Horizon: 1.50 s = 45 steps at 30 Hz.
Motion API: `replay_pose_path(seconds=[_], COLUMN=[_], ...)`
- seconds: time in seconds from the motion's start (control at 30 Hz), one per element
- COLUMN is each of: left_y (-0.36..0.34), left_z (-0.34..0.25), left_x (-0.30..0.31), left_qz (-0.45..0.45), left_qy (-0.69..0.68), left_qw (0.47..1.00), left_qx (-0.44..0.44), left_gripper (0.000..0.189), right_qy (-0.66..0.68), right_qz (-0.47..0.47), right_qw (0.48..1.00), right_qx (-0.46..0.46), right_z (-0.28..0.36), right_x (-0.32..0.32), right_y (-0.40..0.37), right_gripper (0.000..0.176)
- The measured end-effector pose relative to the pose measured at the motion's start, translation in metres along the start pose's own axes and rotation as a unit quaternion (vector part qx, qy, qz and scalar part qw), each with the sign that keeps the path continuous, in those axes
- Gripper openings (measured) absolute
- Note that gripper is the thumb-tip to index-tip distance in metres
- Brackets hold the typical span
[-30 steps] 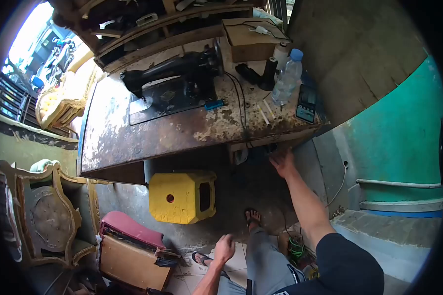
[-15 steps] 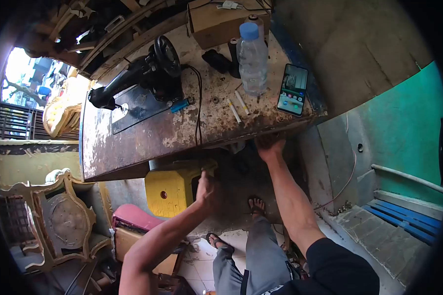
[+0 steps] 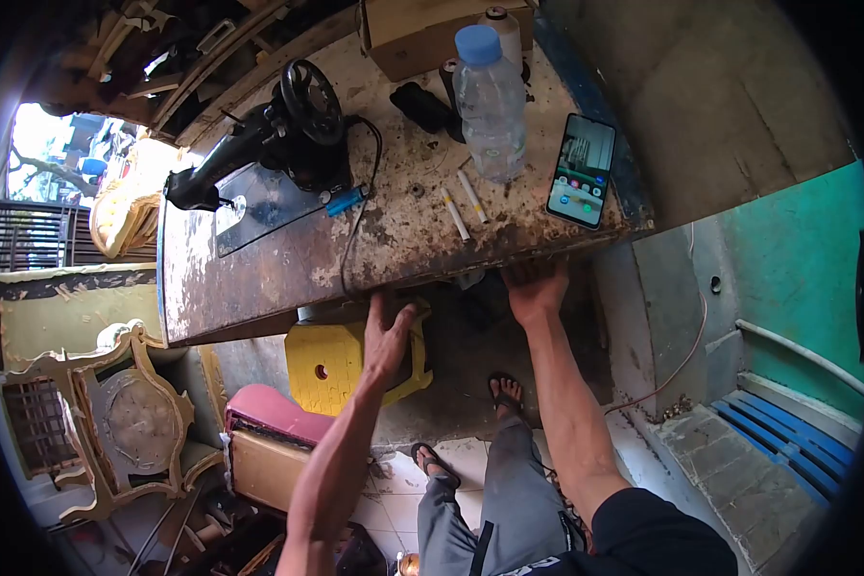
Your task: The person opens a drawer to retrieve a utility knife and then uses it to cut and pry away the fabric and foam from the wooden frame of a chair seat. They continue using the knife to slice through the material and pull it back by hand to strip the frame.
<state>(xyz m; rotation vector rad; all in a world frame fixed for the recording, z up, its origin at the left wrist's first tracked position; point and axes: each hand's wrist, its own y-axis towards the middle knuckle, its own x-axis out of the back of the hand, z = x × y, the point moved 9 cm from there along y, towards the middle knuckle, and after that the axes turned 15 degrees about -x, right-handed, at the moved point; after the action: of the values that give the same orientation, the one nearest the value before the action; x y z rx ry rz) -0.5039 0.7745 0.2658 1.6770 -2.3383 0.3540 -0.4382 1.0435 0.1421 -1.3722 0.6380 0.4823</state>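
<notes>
Now, table (image 3: 288, 269): worn, stained top filling the upper half of the view. Its front edge runs just above both hands, and it is the thing both hands are on.
Sewing machine (image 3: 259, 144): black, standing on the left part of the table, handwheel toward the middle. No shift against the tabletop in the last second.
Stool (image 3: 341, 360): yellow plastic, under the table's front edge, directly behind the left hand. I cannot tell whether the hand touches it.
Right hand (image 3: 536, 288): at the table's front edge, below the phone. A second ago it was reaching in under that edge, and now the fingers are curled up against it. The fingertips are hidden, but I read this as a grip on the edge.
Left hand (image 3: 389, 331): this is the main change. It was low by the knee a second ago, then halfway up in front of the stool, and it is now raised to the table's edge. The palm is flat, the fingers straight and spread, with nothing held. The fingertips reach the edge.
Reading: both hands now bear on the same front edge, well apart, and the table is not visibly displaced.
Bottle (image 3: 490, 106): clear with a blue cap, upright near the table's back.
Phone (image 3: 582, 171): lying flat near the right corner with its screen lit.
White sticks (image 3: 454, 213): two, lying loose between the bottle and the front edge.
</notes>
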Motion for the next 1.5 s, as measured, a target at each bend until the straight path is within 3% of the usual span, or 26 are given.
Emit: replay_pose_path(seconds=[0.03,0.1,0.13,0.27,0.3,0.5,0.57,0.6,0.63,0.8,0.97,1.07,1.17,1.23,1.3,1.37,1.43,1.5], left_y=[0.000,-0.003,0.001,0.018,0.018,0.020,0.022,0.018,0.015,0.017,0.012,0.016,0.013,0.018,0.012,0.012,0.014,0.017], left_z=[0.003,0.021,0.011,0.051,0.065,0.057,0.085,0.048,0.053,0.046,0.046,0.059,0.056,0.054,0.063,0.062,0.050,0.057], left_x=[-0.014,-0.020,-0.020,0.004,0.007,0.001,0.005,0.003,-0.004,-0.014,-0.018,-0.016,-0.016,-0.015,-0.011,-0.010,-0.012,-0.017], left_qz=[-0.002,-0.166,-0.127,-0.056,-0.093,-0.061,-0.066,-0.057,-0.056,-0.154,-0.090,-0.114,-0.112,-0.108,-0.106,-0.058,-0.043,-0.135], left_qy=[-0.001,-0.220,-0.160,-0.059,-0.130,-0.179,-0.068,-0.045,-0.044,-0.190,-0.274,-0.310,-0.281,-0.270,-0.259,-0.159,-0.037,-0.302], left_qw=[1.000,0.961,0.979,0.997,0.987,0.982,0.995,0.997,0.997,0.969,0.958,0.943,0.952,0.955,0.960,0.985,0.996,0.943], left_qx=[-0.002,0.039,0.002,-0.013,-0.010,-0.021,-0.009,0.017,0.026,-0.037,0.001,-0.033,-0.042,-0.051,-0.031,-0.044,-0.072,-0.044], left_gripper=[0.068,0.069,0.070,0.066,0.062,0.075,0.076,0.084,0.084,0.073,0.065,0.061,0.056,0.054,0.052,0.051,0.054,0.055], right_qy=[0.023,0.033,0.045,0.058,0.058,0.054,0.042,0.057,0.072,0.093,0.092,0.103,0.118,0.136,0.126,0.121,0.095,0.150], right_qz=[-0.016,-0.020,-0.025,-0.007,0.012,0.039,0.027,0.049,0.065,0.040,0.044,0.095,0.013,0.179,0.176,0.001,-0.006,0.158], right_qw=[1.000,0.999,0.998,0.997,0.998,0.998,0.999,0.997,0.995,0.992,0.993,0.987,0.986,0.966,0.969,0.987,0.986,0.963], right_qx=[-0.005,-0.018,-0.031,-0.041,-0.033,-0.013,-0.001,0.012,0.023,0.074,0.060,0.078,0.121,0.124,0.121,0.109,0.136,0.156], right_z=[0.000,-0.006,-0.006,-0.008,-0.008,-0.006,-0.003,0.000,0.000,0.006,0.000,-0.003,0.003,0.006,0.005,-0.001,0.009,0.014], right_x=[0.000,0.002,0.004,0.019,0.021,0.027,0.013,-0.002,-0.003,-0.004,0.012,-0.015,0.018,-0.023,-0.024,0.024,0.009,-0.004], right_y=[0.000,-0.001,0.001,0.024,0.032,0.045,0.048,0.047,0.049,0.072,0.073,0.065,0.063,0.061,0.058,0.073,0.066,0.077], right_gripper=[0.079,0.080,0.080,0.077,0.075,0.065,0.063,0.058,0.055,0.062,0.065,0.065,0.066,0.068,0.066,0.063,0.060,0.059])
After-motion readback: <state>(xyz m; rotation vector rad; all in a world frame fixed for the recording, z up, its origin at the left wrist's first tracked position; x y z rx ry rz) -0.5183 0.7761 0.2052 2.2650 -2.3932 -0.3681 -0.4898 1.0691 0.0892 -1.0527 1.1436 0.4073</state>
